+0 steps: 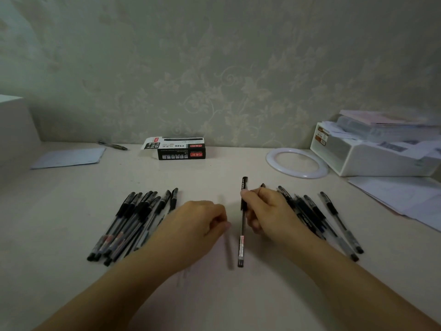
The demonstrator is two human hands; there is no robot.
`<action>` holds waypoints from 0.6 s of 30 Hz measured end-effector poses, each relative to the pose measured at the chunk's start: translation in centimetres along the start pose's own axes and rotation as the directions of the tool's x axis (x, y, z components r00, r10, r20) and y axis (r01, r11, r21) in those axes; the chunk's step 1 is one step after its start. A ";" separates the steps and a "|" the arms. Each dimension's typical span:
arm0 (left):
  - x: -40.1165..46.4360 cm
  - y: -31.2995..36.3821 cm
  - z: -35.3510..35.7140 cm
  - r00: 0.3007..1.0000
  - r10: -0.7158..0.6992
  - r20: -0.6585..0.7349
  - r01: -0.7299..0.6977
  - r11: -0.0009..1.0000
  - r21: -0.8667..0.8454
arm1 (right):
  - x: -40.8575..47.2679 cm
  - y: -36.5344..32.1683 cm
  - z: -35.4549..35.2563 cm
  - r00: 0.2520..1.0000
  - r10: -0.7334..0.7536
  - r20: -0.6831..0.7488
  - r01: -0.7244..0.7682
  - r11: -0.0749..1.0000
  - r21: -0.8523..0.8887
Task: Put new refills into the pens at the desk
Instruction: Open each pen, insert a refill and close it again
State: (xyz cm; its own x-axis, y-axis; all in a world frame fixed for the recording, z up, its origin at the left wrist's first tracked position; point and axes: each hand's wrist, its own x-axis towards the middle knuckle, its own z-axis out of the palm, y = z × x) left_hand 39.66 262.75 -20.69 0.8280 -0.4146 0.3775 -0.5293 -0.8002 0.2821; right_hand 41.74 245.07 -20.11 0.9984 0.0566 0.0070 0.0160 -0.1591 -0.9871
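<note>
A: Where's the pen [243,225]?

B: Centre desk [214,173], upright in the right hand [267,211], fingers pinching its grip. The left hand [202,220] curls round something thin and blurred, likely a refill.

A: Advice?

B: Steady the barrel, feed it straight. Piles wait at 9 and 3 o'clock.
</note>
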 end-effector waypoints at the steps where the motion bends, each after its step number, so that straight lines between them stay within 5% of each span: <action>1: 0.0 -0.4 -0.1 0.999 -0.028 -0.017 0.029 0.998 0.049 | -0.1 0.0 0.0 1.000 0.006 0.005 -0.006 1.000 0.013; 8: 0.2 -1.5 -0.2 0.980 -0.182 -0.085 0.192 0.974 0.124 | -0.1 0.5 0.3 0.997 0.051 0.061 -0.052 0.998 0.017; 13: 0.4 0.1 -0.1 0.994 -0.083 -0.074 0.072 0.987 -0.141 | -0.1 0.7 0.4 0.992 0.020 0.128 -0.037 0.990 0.133; 18: 0.5 0.4 0.5 0.996 -0.046 -0.079 0.030 0.980 -0.194 | -0.2 0.7 0.3 0.982 -0.023 0.185 -0.003 0.990 0.140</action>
State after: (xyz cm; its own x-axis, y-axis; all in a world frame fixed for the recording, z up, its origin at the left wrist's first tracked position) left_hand 39.90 262.01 -20.79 0.8345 -0.3417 0.4323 -0.5299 -0.7129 0.4593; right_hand 41.57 245.25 -20.86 0.9704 0.2417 0.0005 0.0054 -0.0195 -0.9998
